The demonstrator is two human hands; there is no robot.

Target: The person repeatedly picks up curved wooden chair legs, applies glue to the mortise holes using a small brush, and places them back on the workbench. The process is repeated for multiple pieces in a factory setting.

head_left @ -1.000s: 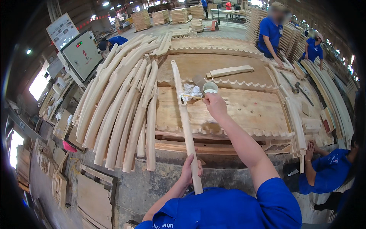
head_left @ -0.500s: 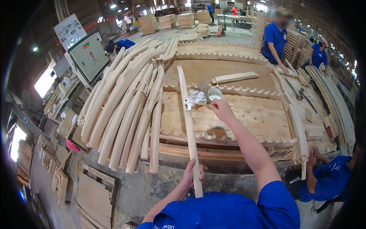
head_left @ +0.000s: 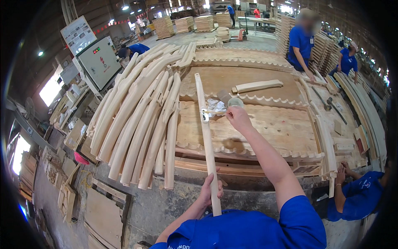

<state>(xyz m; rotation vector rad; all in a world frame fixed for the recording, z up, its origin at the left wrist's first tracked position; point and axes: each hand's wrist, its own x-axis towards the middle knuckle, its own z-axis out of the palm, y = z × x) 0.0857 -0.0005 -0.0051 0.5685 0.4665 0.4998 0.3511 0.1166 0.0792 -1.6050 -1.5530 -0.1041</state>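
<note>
My left hand (head_left: 207,190) is wrapped round the lower part of a long pale wooden leg (head_left: 209,155), which points away from me and rests across the bench edge. A slot (head_left: 205,116) in the leg has white stuff, perhaps glue, around it. Between the fingers of my right hand (head_left: 238,118) is a thin stick (head_left: 216,112), its far tip at the slot. Just beyond that hand stands a small round tub (head_left: 235,102). Crumpled white plastic or paper (head_left: 215,104) lies beside the leg, near a grey-brown flat piece (head_left: 224,96).
Many similar wooden legs (head_left: 137,120) are stacked at the left. A short wooden piece (head_left: 258,86) lies on the bench (head_left: 265,128), among scalloped strips. Hammers (head_left: 327,106) lie at the right. A co-worker (head_left: 301,43) stands far right, another person (head_left: 356,195) near right.
The stick's tip has shifted slightly on the leg near the slot, and my right hand has moved a little toward the leg. My left hand keeps its grip.
</note>
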